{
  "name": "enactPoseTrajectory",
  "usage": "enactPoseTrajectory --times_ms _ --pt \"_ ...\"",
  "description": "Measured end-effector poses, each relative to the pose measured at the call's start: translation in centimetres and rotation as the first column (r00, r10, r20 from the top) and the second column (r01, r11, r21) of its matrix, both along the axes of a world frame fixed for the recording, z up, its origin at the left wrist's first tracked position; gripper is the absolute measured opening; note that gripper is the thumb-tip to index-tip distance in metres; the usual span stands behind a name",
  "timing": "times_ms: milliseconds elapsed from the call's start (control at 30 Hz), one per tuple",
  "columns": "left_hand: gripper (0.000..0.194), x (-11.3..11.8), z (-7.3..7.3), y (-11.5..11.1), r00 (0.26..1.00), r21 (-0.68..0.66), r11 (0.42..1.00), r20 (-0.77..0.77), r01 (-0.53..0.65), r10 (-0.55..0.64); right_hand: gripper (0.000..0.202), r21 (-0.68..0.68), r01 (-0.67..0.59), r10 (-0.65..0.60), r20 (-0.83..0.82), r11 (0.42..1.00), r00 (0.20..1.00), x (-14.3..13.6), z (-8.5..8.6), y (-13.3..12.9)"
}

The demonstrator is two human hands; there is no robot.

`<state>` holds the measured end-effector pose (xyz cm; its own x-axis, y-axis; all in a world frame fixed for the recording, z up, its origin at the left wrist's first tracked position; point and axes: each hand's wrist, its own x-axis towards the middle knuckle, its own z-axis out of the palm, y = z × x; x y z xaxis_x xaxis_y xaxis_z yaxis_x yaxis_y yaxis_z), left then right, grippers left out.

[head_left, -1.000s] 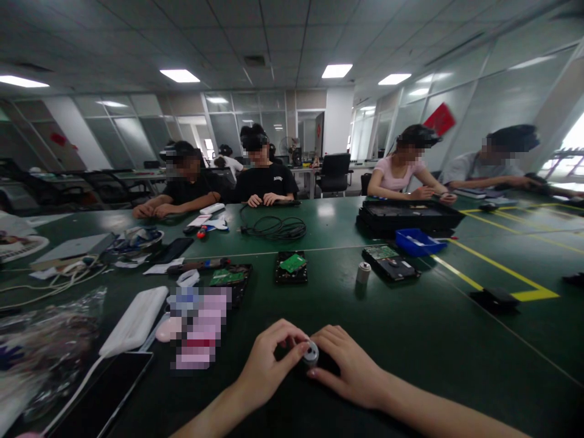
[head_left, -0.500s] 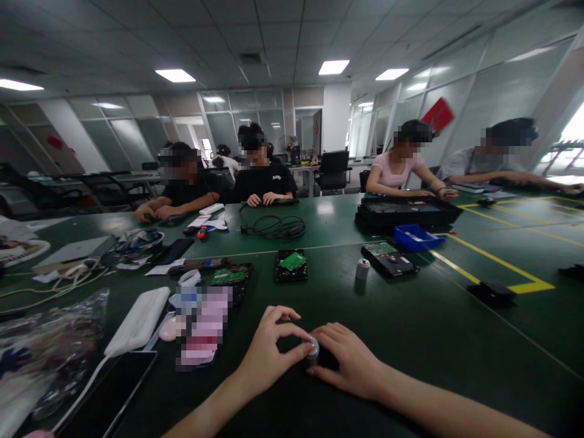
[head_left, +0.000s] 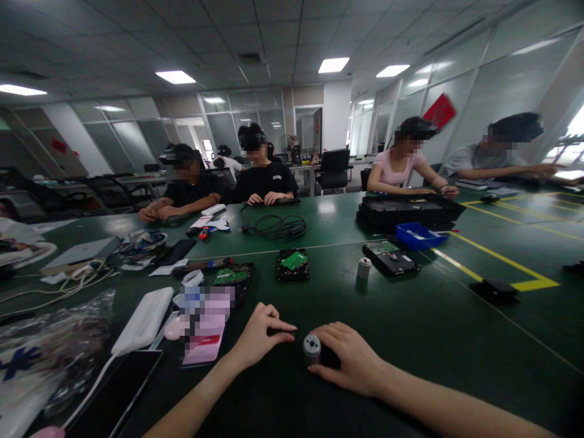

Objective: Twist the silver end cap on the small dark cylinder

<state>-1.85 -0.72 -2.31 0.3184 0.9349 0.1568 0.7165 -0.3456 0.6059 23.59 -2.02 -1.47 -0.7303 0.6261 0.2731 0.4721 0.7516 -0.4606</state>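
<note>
My right hand is wrapped round a small silver motor, which stands upright on the green table. Its round top faces up, with a dark centre and small holes. To its left, my left hand is raised a little, thumb and forefinger pinched together. A tiny dark speck shows at those fingertips, too small to name. Farther off stands a similar motor, touched by neither hand. Beyond my hands lies a hard drive with a green circuit board on top.
Another hard drive and a blue tray lie at the right. Leftward are a white power bank, a pink packet, a phone and an electric screwdriver. Several people work across the table, near a coiled black cable.
My left hand has come away from the motor's top and moved left, uncovering its end face. My right hand has kept its hold on the motor.
</note>
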Motion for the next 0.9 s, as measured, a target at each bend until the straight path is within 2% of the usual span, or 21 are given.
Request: enactPoseTrajectory --times_ms 100,200,267,333,433,600,767,900 --pt "0.036 0.0 -0.3 0.2 1.0 0.001 1.0 -0.013 0.001 -0.001 0.039 -0.003 0.005 -0.005 0.0 1.0 1.0 0.1 -0.1 0.0" --pt "0.017 0.3 0.0 0.2 1.0 0.022 1.0 -0.006 0.018 -0.018 0.041 -0.005 -0.002 0.002 0.0 1.0 1.0 0.1 -0.2 0.1" --pt "0.011 0.6 0.6 -0.1 0.999 0.06 0.998 0.048 -0.005 0.002 0.04 -0.003 -0.008 0.008 -0.005 1.0 1.0 0.1 -0.2 0.1" --pt "0.013 1.2 1.5 -0.7 0.991 0.105 0.994 0.129 -0.043 0.03 0.039 -0.001 -0.008 0.008 -0.007 1.0 1.0 0.1 -0.3 0.2" --pt "0.015 2.4 2.8 -1.8 0.982 0.154 0.988 0.187 -0.02 -0.01 0.04 0.007 -0.014 0.014 -0.005 1.0 1.0 0.0 -0.4 0.3" --pt "0.015 3.8 3.3 -3.1 0.99 0.113 0.991 0.118 0.068 -0.082 0.035 0.02 -0.021 0.021 0.003 1.0 1.0 0.0 -0.6 0.3" --pt "0.015 4.0 3.6 -3.5 0.997 0.146 0.987 0.021 0.074 -0.078 0.033 0.035 -0.028 0.028 -0.005 0.999 1.0 0.0 -0.6 0.3" --pt "0.016 4.2 3.6 -3.6 0.996 0.131 0.99 0.062 0.06 -0.068 0.033 0.034 -0.025 0.026 -0.011 0.999 1.0 0.0 -0.6 0.3"
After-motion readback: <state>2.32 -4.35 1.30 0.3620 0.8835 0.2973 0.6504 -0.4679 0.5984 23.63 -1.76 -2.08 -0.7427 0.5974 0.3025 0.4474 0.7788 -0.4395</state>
